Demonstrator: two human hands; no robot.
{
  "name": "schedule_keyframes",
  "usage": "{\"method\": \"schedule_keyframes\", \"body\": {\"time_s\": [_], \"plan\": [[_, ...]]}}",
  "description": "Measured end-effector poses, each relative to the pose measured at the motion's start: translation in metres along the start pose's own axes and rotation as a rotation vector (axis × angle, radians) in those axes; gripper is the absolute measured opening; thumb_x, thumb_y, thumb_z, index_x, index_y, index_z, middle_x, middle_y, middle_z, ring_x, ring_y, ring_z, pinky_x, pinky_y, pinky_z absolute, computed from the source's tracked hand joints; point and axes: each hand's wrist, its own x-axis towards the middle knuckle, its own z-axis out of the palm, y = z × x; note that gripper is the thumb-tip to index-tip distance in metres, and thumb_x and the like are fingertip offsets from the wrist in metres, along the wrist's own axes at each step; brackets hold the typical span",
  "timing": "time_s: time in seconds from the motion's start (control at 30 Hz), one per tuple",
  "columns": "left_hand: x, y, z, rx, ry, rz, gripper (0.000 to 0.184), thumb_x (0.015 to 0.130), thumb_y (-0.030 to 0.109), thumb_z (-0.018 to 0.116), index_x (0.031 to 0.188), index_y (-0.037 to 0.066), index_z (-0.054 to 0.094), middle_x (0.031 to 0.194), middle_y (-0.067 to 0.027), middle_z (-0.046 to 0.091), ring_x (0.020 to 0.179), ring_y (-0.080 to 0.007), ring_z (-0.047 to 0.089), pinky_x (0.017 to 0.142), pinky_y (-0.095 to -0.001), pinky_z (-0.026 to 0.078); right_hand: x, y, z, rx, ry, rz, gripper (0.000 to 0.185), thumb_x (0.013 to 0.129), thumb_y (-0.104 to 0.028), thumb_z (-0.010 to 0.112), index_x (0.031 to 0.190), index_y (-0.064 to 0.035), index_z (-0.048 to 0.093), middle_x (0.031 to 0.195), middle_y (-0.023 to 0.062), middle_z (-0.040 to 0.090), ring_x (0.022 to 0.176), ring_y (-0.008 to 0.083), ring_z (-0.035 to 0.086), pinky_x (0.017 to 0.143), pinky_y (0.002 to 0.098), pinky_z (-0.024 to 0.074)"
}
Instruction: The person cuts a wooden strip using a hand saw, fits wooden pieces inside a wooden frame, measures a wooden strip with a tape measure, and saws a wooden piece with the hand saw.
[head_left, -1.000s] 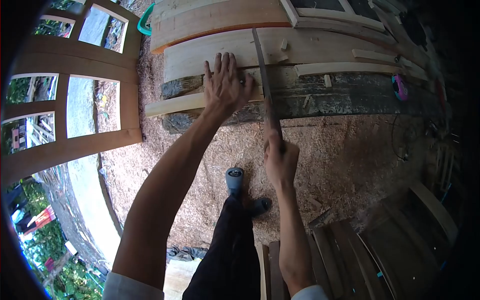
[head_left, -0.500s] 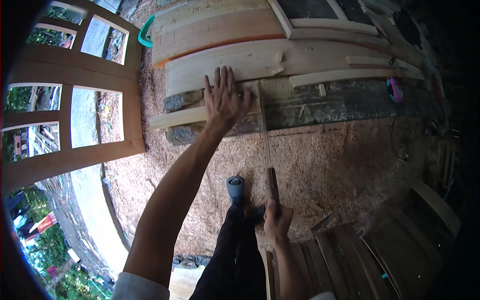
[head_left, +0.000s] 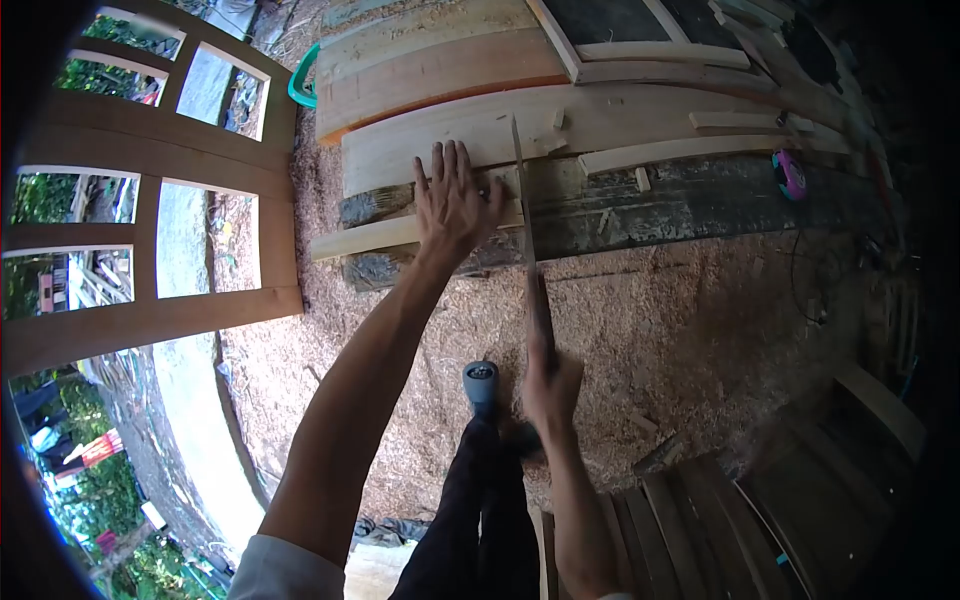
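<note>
My left hand (head_left: 455,205) lies flat with fingers spread, pressing across a narrow pale wooden strip (head_left: 365,238) on a dark, weathered beam (head_left: 680,205). The palm covers part of the strip. My right hand (head_left: 552,395), slightly blurred, is closed round the handle of a handsaw (head_left: 530,215). Its long thin blade points away from me and crosses the strip's right end, just right of my left hand. The blade tip lies over a wide pale plank (head_left: 420,140) behind the beam.
Small offcuts (head_left: 642,180) and a pink-and-black tape measure (head_left: 789,175) rest on the beam. A panelled wooden frame (head_left: 280,250) stands at left. Wood shavings (head_left: 400,370) cover the ground round my foot (head_left: 481,378). Stacked boards (head_left: 690,520) lie at lower right.
My right hand and the saw have moved forward, so the blade reaches farther over the plank. My left hand stays on the strip. The view has shifted slightly.
</note>
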Motion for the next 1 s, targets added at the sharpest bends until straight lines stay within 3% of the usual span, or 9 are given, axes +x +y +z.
{"method": "schedule_keyframes", "body": {"time_s": [0.07, 0.3, 0.4, 0.5, 0.53, 0.57, 0.7, 0.87, 1.0], "plan": [[-0.001, -0.002, -0.002, 0.012, 0.022, -0.003, 0.077, 0.09, 0.046, 0.039, 0.141, -0.01, 0.028, 0.149, -0.0219, 0.03, 0.143, -0.032, 0.02, 0.117, -0.0496, 0.004, 0.044, -0.03, 0.007, 0.134, -0.006, -0.037, 0.062, 0.096, -0.043, 0.05, 0.051, -0.0013, 0.041, 0.044, 0.0, 0.038, 0.043, 0.006, 0.042, 0.04, 0.0334, 0.0276], [0.001, -0.001, -0.002, -0.02, -0.004, -0.012, 0.077, 0.09, 0.045, 0.039, 0.142, -0.01, 0.026, 0.15, -0.0219, 0.029, 0.143, -0.032, 0.019, 0.117, -0.0495, 0.004, -0.058, 0.039, -0.01, -0.076, 0.042, 0.036, 0.068, 0.092, -0.057, 0.05, 0.053, -0.0027, 0.041, 0.045, -0.0015, 0.04, 0.044, 0.0082, 0.044, 0.04, 0.0349, 0.0269], [0.0, 0.002, 0.002, -0.024, 0.028, -0.004, 0.077, 0.09, 0.045, 0.039, 0.143, -0.009, 0.025, 0.15, -0.022, 0.028, 0.143, -0.0321, 0.018, 0.117, -0.0494, 0.004, 0.009, -0.013, 0.005, 0.036, 0.054, -0.076, 0.065, 0.094, -0.05, 0.051, 0.052, -0.0022, 0.038, 0.045, -0.0016, 0.037, 0.045, 0.0068, 0.04, 0.04, 0.0345, 0.0263], [0.0, -0.003, 0.0, -0.013, 0.024, 0.004, 0.077, 0.09, 0.045, 0.038, 0.143, -0.009, 0.025, 0.15, -0.0218, 0.028, 0.143, -0.0322, 0.019, 0.117, -0.0493, 0.005, -0.011, -0.01, -0.004, -0.045, 0.019, -0.004, 0.054, 0.094, -0.036, 0.055, 0.056, 0.0037, 0.052, 0.043, 0.0063, 0.047, 0.045, 0.01, 0.051, 0.04, 0.0337, 0.0346], [0.001, -0.002, 0.0, -0.011, 0.02, 0.013, 0.077, 0.09, 0.046, 0.038, 0.143, -0.009, 0.024, 0.15, -0.0217, 0.028, 0.143, -0.0323, 0.019, 0.117, -0.0493, 0.005, -0.044, 0.021, -0.007, -0.135, 0.051, -0.007, 0.053, 0.093, -0.036, 0.055, 0.058, 0.0038, 0.057, 0.043, 0.0086, 0.051, 0.042, 0.0168, 0.056, 0.041, 0.0331, 0.0372], [0.003, -0.002, 0.001, -0.018, 0.022, 0.005, 0.077, 0.09, 0.046, 0.038, 0.143, -0.009, 0.024, 0.15, -0.0217, 0.028, 0.143, -0.0323, 0.019, 0.117, -0.0493, 0.005, -0.073, 0.038, -0.014, -0.075, 0.087, -0.054, 0.055, 0.095, -0.038, 0.052, 0.059, 0.0034, 0.05, 0.047, 0.0028, 0.041, 0.049, 0.0067, 0.046, 0.043, 0.0354, 0.0322], [-0.003, -0.003, 0.004, 0.049, 0.066, 0.008, 0.076, 0.092, 0.048, 0.04, 0.144, -0.007, 0.025, 0.15, -0.02, 0.03, 0.142, -0.0311, 0.021, 0.117, -0.0478, 0.008, -0.072, 0.042, -0.003, -0.149, 0.086, -0.115, 0.05, 0.094, -0.033, 0.054, 0.059, 0.0028, 0.054, 0.046, 0.0059, 0.046, 0.046, 0.0106, 0.05, 0.043, 0.0346, 0.0346], [-0.001, 0.0, -0.001, 0.042, 0.002, -0.013, 0.077, 0.092, 0.049, 0.035, 0.145, -0.006, 0.024, 0.151, -0.0209, 0.026, 0.144, -0.0299, 0.018, 0.117, -0.0464, 0.006, -0.022, 0.0, -0.019, -0.001, -0.001, 0.028, 0.054, 0.094, -0.036, 0.055, 0.055, 0.0011, 0.048, 0.045, 0.0022, 0.046, 0.043, 0.0107, 0.045, 0.042, 0.036, 0.0331], [-0.001, -0.001, 0.0, 0.043, -0.036, -0.004, 0.076, 0.093, 0.049, 0.035, 0.146, -0.004, 0.023, 0.153, -0.018, 0.025, 0.144, -0.0284, 0.016, 0.118, -0.0459, 0.006, 0.014, -0.024, -0.001, 0.078, -0.003, -0.076, 0.056, 0.094, -0.04, 0.055, 0.057, 0.0017, 0.049, 0.045, 0.0054, 0.046, 0.044, 0.0109, 0.046, 0.042, 0.0366, 0.0335]]}}
